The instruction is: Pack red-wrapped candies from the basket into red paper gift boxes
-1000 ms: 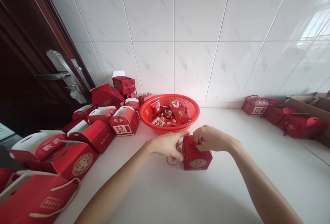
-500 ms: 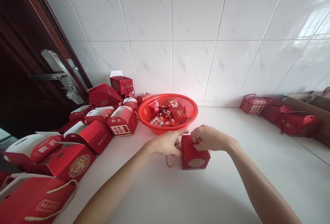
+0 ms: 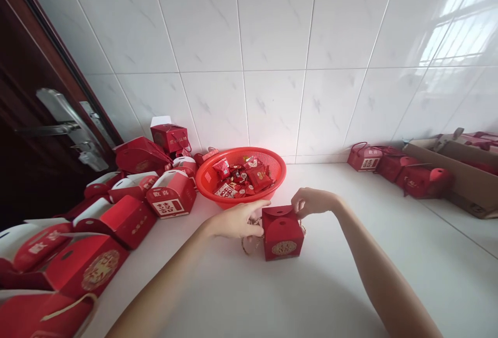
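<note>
A small red box (image 3: 283, 239) with a gold round pattern on its front stands upright on the white surface. Its top flaps, with holes in them, are partly folded inward. My left hand (image 3: 240, 221) is at the box's left side, thumb and fingers apart, touching its edge near a twisted cord handle (image 3: 246, 245). At the upper right edge of the box my right hand (image 3: 313, 203) pinches the flap with bent fingers. Behind the box sits a red basket (image 3: 241, 203) holding wrapped red packets (image 3: 259, 177).
Several red boxes (image 3: 171, 195) with raised lids crowd the left side, beside a dark door (image 3: 23, 172). More red boxes (image 3: 426, 181) and a cardboard box (image 3: 462, 185) are at the right. A tiled wall (image 3: 276, 104) rises behind.
My right hand has shifted from the middle of the box's top to its right edge, showing the flaps. The view has turned slightly right.
</note>
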`<state>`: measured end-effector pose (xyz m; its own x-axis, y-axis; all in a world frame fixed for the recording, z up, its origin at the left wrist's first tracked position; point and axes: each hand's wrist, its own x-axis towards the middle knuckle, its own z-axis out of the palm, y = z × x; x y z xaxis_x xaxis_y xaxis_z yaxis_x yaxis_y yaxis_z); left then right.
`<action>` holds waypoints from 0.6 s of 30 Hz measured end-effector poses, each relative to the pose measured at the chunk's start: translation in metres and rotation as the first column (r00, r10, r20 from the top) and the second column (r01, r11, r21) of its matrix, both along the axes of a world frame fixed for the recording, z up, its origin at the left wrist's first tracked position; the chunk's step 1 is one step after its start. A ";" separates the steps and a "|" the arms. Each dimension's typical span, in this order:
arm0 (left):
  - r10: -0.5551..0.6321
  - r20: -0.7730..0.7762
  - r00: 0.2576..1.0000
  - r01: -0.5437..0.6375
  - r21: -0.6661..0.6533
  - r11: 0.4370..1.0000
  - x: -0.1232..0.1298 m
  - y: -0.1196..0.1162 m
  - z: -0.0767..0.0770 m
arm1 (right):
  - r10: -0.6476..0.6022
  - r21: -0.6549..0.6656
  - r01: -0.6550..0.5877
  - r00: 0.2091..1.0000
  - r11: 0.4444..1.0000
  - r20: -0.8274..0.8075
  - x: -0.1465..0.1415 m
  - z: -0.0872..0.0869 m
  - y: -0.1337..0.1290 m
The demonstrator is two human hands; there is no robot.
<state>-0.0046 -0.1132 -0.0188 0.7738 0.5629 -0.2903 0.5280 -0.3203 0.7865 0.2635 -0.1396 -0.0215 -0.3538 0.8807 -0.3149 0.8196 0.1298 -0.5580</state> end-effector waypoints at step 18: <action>0.348 0.400 0.848 -0.215 -0.339 0.916 -0.024 -0.013 0.043 | -0.324 -0.136 0.336 0.601 0.932 -0.731 0.028 0.033 -0.046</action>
<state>-0.0283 -0.1266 0.0243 0.6756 0.7258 -0.1290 0.1362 0.0491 0.9895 0.2912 -0.1858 0.0118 -0.1446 0.9869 -0.0717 0.1315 -0.0526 -0.9899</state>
